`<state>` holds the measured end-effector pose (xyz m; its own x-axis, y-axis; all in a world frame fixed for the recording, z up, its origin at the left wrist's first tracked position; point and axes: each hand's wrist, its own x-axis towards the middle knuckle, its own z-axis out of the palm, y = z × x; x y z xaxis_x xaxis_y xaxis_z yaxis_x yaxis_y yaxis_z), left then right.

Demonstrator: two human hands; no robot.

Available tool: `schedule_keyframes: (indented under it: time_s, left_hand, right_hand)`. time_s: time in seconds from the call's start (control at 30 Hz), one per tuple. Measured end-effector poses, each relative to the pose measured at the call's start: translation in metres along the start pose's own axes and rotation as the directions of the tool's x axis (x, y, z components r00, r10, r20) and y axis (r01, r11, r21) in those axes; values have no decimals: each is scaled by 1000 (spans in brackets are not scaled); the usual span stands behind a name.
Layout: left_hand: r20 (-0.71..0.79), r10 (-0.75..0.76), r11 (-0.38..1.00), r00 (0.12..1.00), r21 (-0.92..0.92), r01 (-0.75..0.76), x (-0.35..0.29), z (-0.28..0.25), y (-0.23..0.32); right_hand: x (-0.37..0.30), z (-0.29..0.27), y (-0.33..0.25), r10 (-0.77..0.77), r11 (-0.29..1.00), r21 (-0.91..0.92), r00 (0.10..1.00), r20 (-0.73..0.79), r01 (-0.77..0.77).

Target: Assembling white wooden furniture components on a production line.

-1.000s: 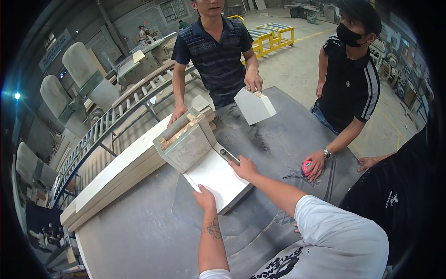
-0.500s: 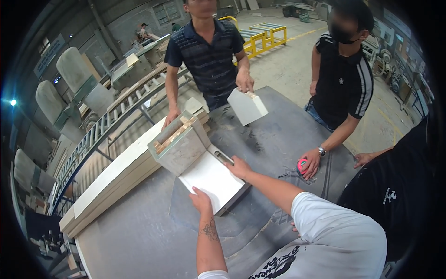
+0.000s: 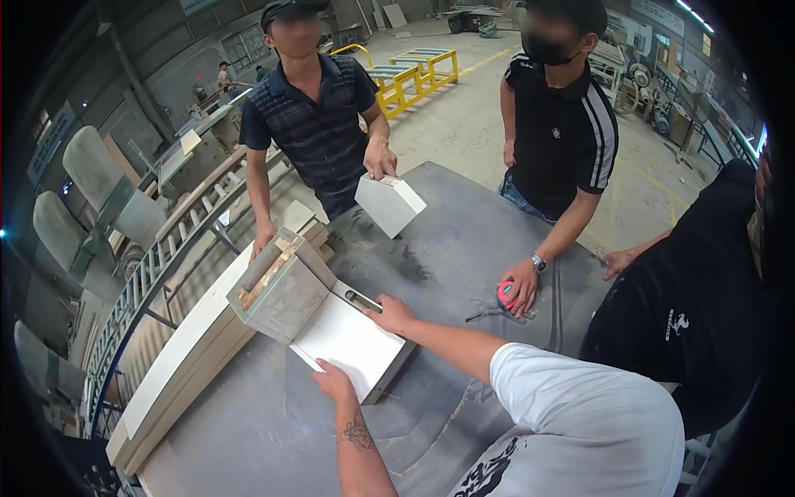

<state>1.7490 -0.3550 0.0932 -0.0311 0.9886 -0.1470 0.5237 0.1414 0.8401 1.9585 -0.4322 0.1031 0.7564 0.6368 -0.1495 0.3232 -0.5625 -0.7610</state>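
Note:
An L-shaped wooden piece rests on the grey table, with a flat white panel (image 3: 352, 344) and a thick upright block (image 3: 277, 290) whose top shows bare wood and a groove. At the panel's near left edge, my left hand (image 3: 335, 383) grips with the thumb on top; its other fingers are partly hidden. My right hand (image 3: 392, 316) holds the opposite edge, beside an oblong metal-lined slot (image 3: 362, 301). Across the table, a person holds a smaller white angled block (image 3: 391, 207) by its top. That person's other hand is behind the upright block.
Long pale boards (image 3: 186, 369) lie stacked along the table's left side. Another person's hand rests on a pink tape measure (image 3: 506, 295) at the right. A third person in black stands close on my right. A roller conveyor (image 3: 166, 248) runs beyond the boards.
My view has shifted, so the whole scene sits further left. My hands keep their hold on the same edges of the L-shaped piece. The smaller block stays in the other person's hand.

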Motion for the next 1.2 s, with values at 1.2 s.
schedule_keyframes:
  time_s: [1.2]
  left_hand:
    - [-23,17,987,1000,163,-13,-6,-6,3]
  right_hand:
    - [-11,-12,-13,-25,998,-63,996,86,31]
